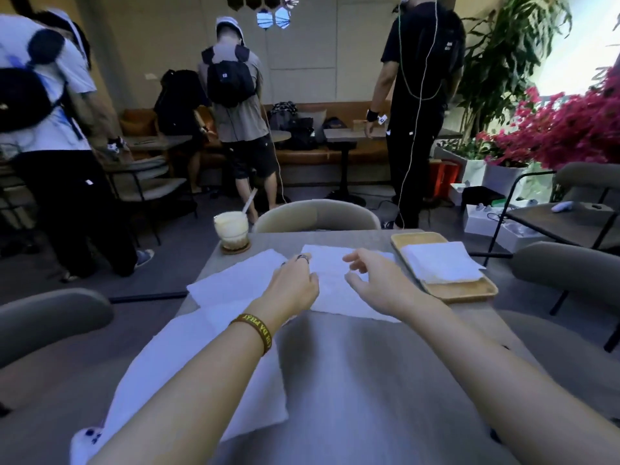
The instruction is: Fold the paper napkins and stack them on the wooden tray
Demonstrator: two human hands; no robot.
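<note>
An unfolded white napkin lies flat in the middle of the grey table. My left hand rests on its left edge, fingers curled, a ring on one finger. Over the napkin's right part hovers my right hand, fingers spread and holding nothing. A second flat napkin lies to the left, and a third lies nearer me under my left forearm. The wooden tray sits at the table's right, with folded napkins stacked on it.
An iced drink with a straw stands on a coaster at the table's far left. Chairs surround the table. Three people stand beyond with their backs turned. Pink flowers fill the right.
</note>
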